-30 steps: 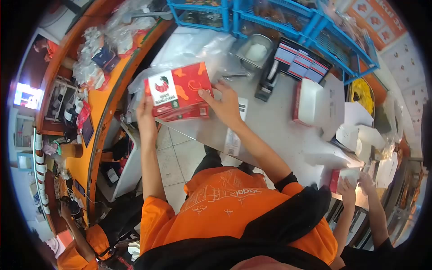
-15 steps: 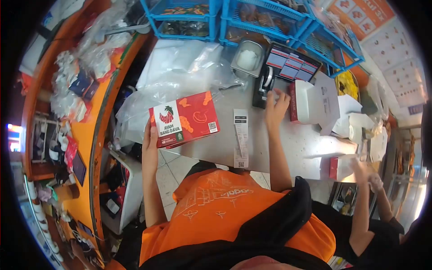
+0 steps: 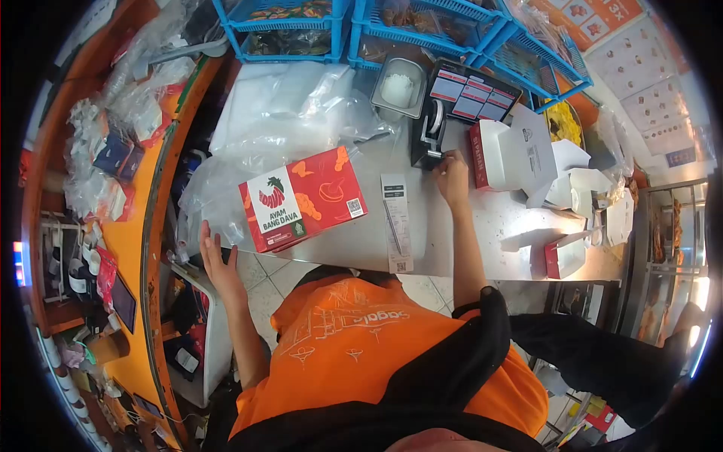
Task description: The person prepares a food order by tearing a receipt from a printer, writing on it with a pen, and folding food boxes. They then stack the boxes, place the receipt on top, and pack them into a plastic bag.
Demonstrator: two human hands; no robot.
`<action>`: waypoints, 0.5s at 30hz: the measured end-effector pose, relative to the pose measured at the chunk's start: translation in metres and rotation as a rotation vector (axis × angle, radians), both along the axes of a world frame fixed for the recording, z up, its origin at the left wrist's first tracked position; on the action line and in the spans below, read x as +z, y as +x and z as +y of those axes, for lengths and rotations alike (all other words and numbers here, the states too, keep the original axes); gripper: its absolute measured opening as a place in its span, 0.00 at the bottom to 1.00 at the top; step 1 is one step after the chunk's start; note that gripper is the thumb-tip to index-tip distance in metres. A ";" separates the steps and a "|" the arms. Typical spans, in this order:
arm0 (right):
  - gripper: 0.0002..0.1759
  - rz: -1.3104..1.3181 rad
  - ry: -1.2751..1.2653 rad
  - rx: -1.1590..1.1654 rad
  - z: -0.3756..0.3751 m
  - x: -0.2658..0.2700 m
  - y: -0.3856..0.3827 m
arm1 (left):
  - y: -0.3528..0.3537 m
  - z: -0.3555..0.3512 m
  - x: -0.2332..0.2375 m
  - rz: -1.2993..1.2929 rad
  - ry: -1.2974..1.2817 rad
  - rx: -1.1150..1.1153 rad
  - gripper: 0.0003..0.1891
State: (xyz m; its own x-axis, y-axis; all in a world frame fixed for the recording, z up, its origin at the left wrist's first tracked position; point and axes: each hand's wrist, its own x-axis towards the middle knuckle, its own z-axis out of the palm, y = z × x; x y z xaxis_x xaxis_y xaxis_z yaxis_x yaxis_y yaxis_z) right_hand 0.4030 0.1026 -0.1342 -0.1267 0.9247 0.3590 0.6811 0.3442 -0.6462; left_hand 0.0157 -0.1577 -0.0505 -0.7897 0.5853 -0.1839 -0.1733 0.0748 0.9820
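Observation:
A closed red and white food box (image 3: 320, 197) sits at the left of the metal counter, beside clear plastic bags (image 3: 279, 113). To the left of the box, off its edge, my left hand (image 3: 220, 264) is raised with its fingers apart and nothing in it. My right hand (image 3: 451, 175) is at the front end of a black tape dispenser (image 3: 431, 135), fingers bent together at the tape end; whether a piece of tape is between them is too small to tell. Between my hands lies a paper receipt (image 3: 397, 226) with a thin stick-like item on it.
Open red and white boxes (image 3: 493, 154) stand on the right, with a smaller one (image 3: 566, 256) near the front edge. Behind are a tablet (image 3: 473, 92), a metal tub (image 3: 399, 87) and blue crates (image 3: 294, 45). A co-worker's dark sleeve (image 3: 595, 358) is at lower right.
My left hand has let go of the box and moved left, opening. My right hand has shifted slightly to the dispenser's front end. The co-worker's hands have left the counter's right side.

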 end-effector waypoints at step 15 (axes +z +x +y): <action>0.10 0.447 0.621 0.115 -0.047 0.079 -0.100 | 0.106 0.053 0.075 1.179 0.400 -0.066 0.19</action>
